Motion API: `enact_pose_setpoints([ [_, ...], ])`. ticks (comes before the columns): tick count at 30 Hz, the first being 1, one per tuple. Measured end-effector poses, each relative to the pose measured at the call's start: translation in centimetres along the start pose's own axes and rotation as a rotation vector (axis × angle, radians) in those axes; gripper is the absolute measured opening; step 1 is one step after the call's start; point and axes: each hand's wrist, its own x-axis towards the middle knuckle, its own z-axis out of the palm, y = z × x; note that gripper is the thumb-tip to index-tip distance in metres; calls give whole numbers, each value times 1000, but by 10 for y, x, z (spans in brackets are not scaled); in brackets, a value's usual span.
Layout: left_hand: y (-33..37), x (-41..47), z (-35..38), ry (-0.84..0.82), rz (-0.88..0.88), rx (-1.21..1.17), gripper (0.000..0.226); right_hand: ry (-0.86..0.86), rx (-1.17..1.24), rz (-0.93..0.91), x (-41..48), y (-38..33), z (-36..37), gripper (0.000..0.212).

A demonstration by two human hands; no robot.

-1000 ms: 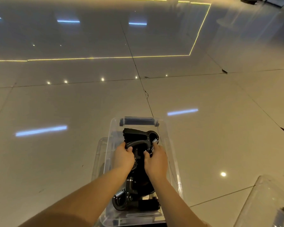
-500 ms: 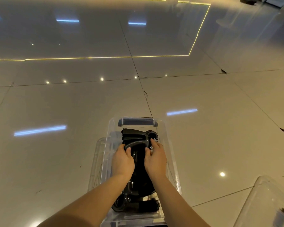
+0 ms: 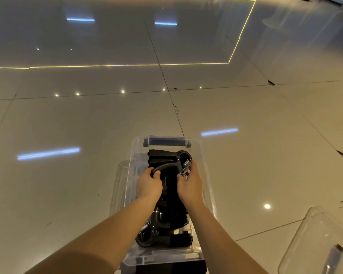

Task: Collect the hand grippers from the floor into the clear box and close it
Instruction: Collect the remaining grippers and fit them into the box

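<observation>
Hand grippers (image 3: 167, 161) of matte black plastic, with curved handles and bright coiled steel springs, lay heaped inside the clear box (image 3: 204, 155), a long rectangular tub of glossy see-through plastic with rounded corners and a dark latch bar at its far end. The left hand (image 3: 149, 185) had its fingers curled around the end of one arched black handle, thumb pressed on top. The right hand (image 3: 189, 184) cupped the same gripper from the other side, its fingertips (image 3: 180, 176) touching the metal spring (image 3: 187, 165) and its thumb reaching up just beside the round ring at the gripper's head. That gripper sat between the two hands and just beyond the knuckles, toward the far end of the box. Below the wrists, nearer the person, more grippers (image 3: 164, 239) lay packed, one with a ribbed cylindrical foam grip and a spring showing at its left. A clear lid (image 3: 315, 240), smooth and round-cornered, lay on the polished beige tiled floor (image 3: 67, 184) well to the right of the right forearm.
</observation>
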Motion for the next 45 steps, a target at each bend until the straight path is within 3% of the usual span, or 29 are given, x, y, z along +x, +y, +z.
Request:
enact_pose_setpoints([
  [3, 4, -2, -5, -57, -89, -92, 32, 17, 22, 102, -4, -5, -5, 33],
  [6, 5, -5, -9, -120, -169, -117, 33, -30, 6, 157, -5, -6, -12, 23],
  [10, 6, -9, -16, -192, -211, -161, 33, -100, -8, 154, -11, -7, -16, 30],
  [16, 10, -19, -19, -158, -155, -148, 14, -115, -44, 7, -23, -4, -19, 44],
  [21, 14, -27, -24, -144, -280, -196, 16, -129, -175, 65, -33, -3, -20, 27],
  [25, 20, -26, -25, -146, -394, -235, 30, -173, -232, 61, -39, -3, -23, 23],
  [29, 22, -38, -34, -222, -366, -213, 15, -222, -200, 41, -42, 0, -26, 28],
  [36, 22, -53, -42, -333, -280, -270, 35, -240, -204, -77, -52, 9, -28, 44],
  [38, 20, -56, -42, -312, -233, -274, 22, -218, -271, -138, -58, 11, -28, 48],
  [41, 16, -63, -37, -281, -175, -253, 26, -158, -312, -218, -64, 15, -25, 45],
  [45, 13, -68, -35, -269, -270, -274, 21, -175, -308, -214, -62, 16, -24, 42],
])
